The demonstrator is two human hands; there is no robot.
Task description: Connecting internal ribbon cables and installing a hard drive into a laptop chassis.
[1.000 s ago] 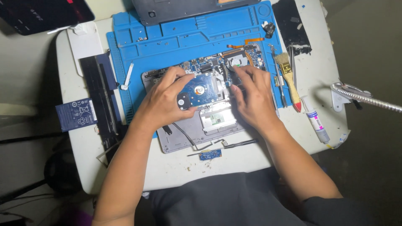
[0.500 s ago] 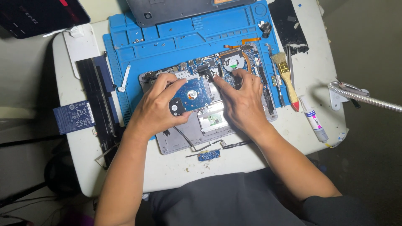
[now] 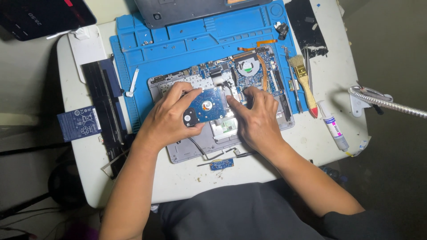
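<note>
The left hand (image 3: 167, 118) pinches the blue hard drive (image 3: 207, 106) over the open laptop (image 3: 195, 149), the right hand (image 3: 253, 118) presses flat beside it, so the drive looks half seated and next needs a gentle, straight push.

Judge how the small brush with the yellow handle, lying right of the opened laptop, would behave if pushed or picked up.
The brush looks slim and small, so probably light. Its handle appears flat, so on the white table it would likely slide rather than roll. The pale bristles should bend easily while the handle stays stiff. Thin metal tools lie close beside it, so a sideways push may nudge them.
</note>
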